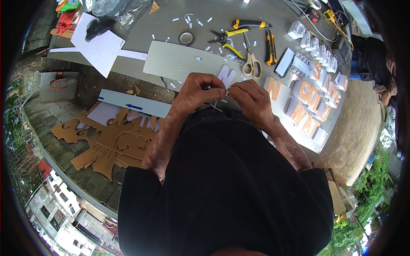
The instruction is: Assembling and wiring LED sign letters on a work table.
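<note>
At the table's near edge, my left hand [200, 91] and my right hand [253, 99] are close together, fingertips almost meeting. Both are closed in a pinch. What they hold is too small to make out; thin pale strands [216, 105] show just below the left fingers. A white cut-out letter [226, 75] lies on the table right beyond the fingertips. Scissors with beige handles [251, 67] lie a little past it. To the right of my right hand stands an orange-faced letter [272, 88] on a white board.
Wire strippers [222, 38], two yellow-black cutters [252, 24], a tape roll [186, 38] and a phone [284, 62] lie on the grey table [149, 32]. Channel letters [307, 91] fill the right side. Brown cut-out sheets [115, 141] lie low at left. Another person [370, 55] is at far right.
</note>
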The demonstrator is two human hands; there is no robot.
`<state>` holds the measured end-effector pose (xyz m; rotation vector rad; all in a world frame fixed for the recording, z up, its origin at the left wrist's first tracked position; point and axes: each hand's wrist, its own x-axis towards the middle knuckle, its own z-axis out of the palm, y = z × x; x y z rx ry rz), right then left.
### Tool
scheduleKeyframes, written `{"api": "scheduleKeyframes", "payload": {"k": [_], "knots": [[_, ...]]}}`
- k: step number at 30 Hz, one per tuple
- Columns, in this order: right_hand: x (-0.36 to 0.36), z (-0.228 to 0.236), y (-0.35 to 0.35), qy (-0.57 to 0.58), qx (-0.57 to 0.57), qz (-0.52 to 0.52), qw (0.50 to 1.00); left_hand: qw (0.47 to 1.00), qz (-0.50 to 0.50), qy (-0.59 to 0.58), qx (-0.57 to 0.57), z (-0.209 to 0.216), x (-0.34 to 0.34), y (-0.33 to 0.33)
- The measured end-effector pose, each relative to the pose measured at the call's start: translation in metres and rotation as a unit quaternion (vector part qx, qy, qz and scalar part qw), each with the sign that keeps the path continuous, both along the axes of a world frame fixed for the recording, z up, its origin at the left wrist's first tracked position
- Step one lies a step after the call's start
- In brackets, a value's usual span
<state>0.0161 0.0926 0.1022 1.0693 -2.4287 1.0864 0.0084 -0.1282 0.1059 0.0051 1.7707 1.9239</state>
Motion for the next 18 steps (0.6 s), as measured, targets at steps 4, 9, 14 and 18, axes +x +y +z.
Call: {"api": "scheduleKeyframes", "payload": {"k": [4, 9, 14, 18], "knots": [[0.010, 0.010, -0.004, -0.198, -0.044, -0.024, 0.979, 0.998, -0.003, 0.047, -0.034, -0.001, 0.003, 0.001], [0.008, 0.007, -0.001, -0.521, -0.216, -0.016, 0.826, 0.994, 0.008, 0.097, -0.051, 0.004, 0.005, 0.003], [0.008, 0.013, -0.005, -0.304, -0.112, -0.030, 0.946, 0.999, 0.040, 0.014, 0.013, -0.001, 0.003, -0.001], [0.005, 0.004, -0.003, -0.170, -0.059, -0.027, 0.983, 1.000, 0.021, -0.002, -0.001, 0.002, 0.002, -0.002]]}}
